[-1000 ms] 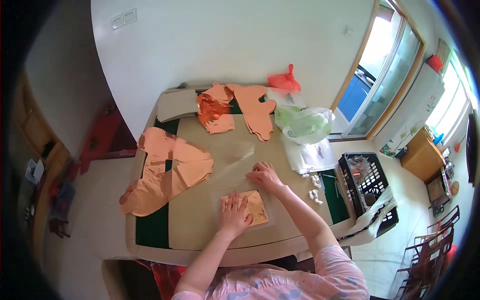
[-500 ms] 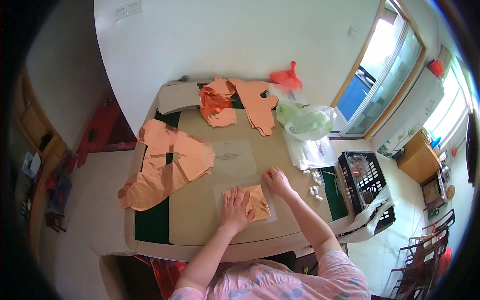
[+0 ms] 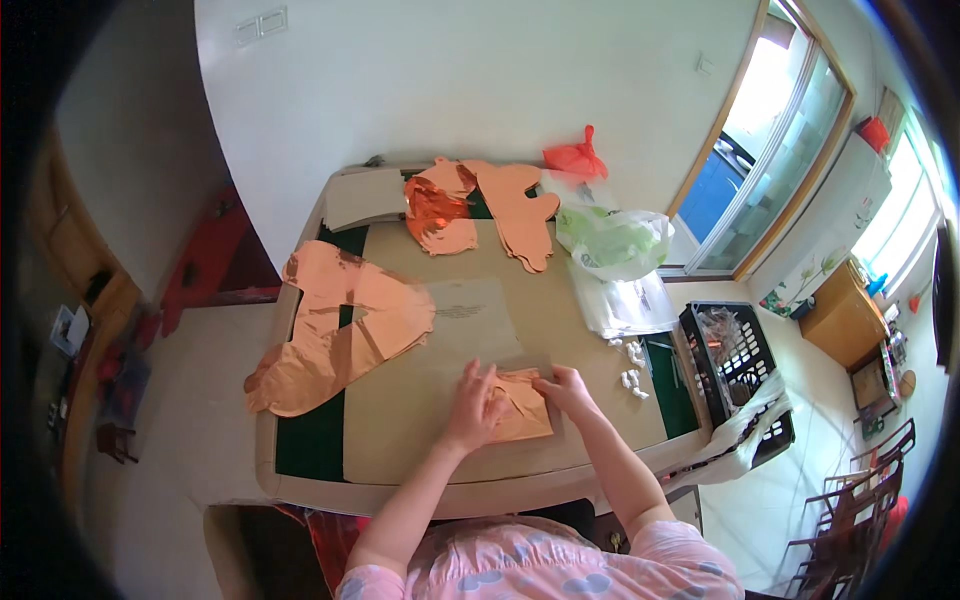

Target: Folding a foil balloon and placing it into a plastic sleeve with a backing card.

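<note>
A folded copper-coloured foil balloon (image 3: 524,418) lies near the table's front edge, apparently on or in a clear plastic bag (image 3: 559,428). My left hand (image 3: 470,412) rests at the balloon's left side, its fingers apart. At the upper right corner, my right hand (image 3: 570,393) is closed in a pinch on the bag's edge, the thumb against the foil; exactly how much it grips is partly hidden. To the left lies a stack of flat copper foil balloons (image 3: 350,335). More flat foil balloons (image 3: 515,210) lie at the back.
Brown cardboard (image 3: 400,455) covers much of the green-topped table. White twisted scraps (image 3: 632,380) lie on the right, below a pile of clear bags (image 3: 630,305) and a pale green plastic bag (image 3: 615,243). A black crate (image 3: 735,350) stands beyond the right edge.
My right hand has come down and in to the bag's upper right corner. My left hand has lifted from lying flat on the foil and shifted to its left side.
</note>
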A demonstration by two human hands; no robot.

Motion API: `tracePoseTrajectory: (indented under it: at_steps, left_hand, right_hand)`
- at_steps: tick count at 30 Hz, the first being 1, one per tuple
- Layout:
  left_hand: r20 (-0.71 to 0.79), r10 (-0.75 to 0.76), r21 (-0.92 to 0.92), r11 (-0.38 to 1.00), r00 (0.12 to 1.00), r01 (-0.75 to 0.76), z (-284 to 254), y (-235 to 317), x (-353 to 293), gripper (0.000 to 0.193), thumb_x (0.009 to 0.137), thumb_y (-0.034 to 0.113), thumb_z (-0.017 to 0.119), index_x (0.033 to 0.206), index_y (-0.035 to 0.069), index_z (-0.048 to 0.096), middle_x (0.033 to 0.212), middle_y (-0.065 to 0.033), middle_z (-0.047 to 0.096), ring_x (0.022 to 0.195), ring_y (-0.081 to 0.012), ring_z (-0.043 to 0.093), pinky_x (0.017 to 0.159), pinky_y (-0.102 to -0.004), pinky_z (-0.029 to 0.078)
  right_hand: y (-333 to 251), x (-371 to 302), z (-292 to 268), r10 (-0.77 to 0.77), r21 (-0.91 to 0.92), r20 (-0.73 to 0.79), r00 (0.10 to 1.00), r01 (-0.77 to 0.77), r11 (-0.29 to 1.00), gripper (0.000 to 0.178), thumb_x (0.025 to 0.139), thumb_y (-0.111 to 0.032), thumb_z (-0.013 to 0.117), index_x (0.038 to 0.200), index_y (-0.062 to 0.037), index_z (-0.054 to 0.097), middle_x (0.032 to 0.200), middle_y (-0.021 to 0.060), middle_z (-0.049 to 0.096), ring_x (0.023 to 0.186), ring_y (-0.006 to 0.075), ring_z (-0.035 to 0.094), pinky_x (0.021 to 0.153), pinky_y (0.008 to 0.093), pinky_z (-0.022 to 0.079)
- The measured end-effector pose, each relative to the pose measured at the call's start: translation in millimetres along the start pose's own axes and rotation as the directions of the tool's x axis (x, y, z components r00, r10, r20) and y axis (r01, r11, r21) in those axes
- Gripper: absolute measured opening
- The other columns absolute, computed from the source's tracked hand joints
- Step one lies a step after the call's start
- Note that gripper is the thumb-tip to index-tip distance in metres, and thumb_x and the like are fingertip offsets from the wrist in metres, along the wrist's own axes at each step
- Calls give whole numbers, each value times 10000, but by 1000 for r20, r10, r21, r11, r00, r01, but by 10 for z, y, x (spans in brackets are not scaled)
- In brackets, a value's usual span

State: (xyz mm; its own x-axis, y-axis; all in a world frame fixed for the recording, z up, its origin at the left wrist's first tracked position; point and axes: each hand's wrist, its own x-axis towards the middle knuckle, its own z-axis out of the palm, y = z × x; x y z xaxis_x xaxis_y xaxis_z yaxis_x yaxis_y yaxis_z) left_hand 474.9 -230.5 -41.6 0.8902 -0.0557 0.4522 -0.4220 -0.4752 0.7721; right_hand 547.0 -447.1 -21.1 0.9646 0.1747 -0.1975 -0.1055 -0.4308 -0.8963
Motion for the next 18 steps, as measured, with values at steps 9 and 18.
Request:
tracePoseTrajectory:
  at_steps: [9, 18]
  left_hand:
    - [183, -95, 678, 733, 979, -55, -395, 189, -95, 439, 878, 239, 600, 1285, 95, 520, 1355, -132, 478, 1268, -317, 427, 1037, -511, 356]
    - [290, -102, 536, 841, 952, -73, -408, 154, 367, 214, 839, 133, 611, 1033, 42, 617, 1081, -132, 554, 1058, -311, 527, 891, -435, 491]
  right_hand:
    - [154, -656, -629, 91, 245, -121, 988, -59, 968, 208, 814, -104, 711, 981, 17, 683, 843, 33, 675, 745, 97, 597, 667, 242, 474]
    - [207, -691, -936, 88, 198, -108, 990, -65, 978, 145, 833, -70, 674, 957, 5, 663, 805, 24, 662, 686, 78, 579, 610, 222, 450]
